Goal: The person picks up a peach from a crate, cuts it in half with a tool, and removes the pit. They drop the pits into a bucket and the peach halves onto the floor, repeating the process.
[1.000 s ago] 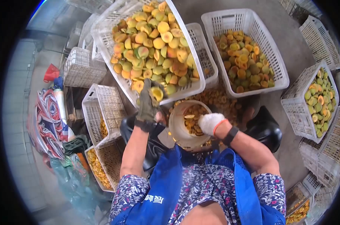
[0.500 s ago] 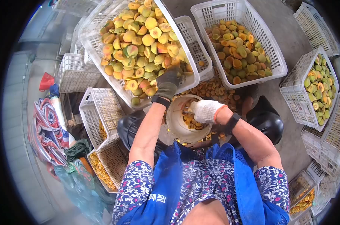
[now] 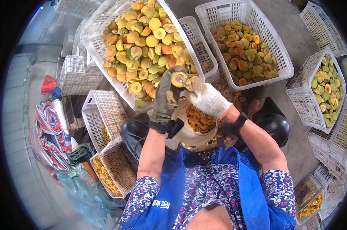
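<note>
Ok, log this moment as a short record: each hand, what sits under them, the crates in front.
left hand: dark glove, closed on a halved fruit
right hand: white glove, fingers bunched against that fruit; any tool is too small to tell
below the hands: white bucket holding orange pieces
front: large white crate, heaped with fruit halves
front right: second crate, partly filled with halves
worn: blue apron
</note>
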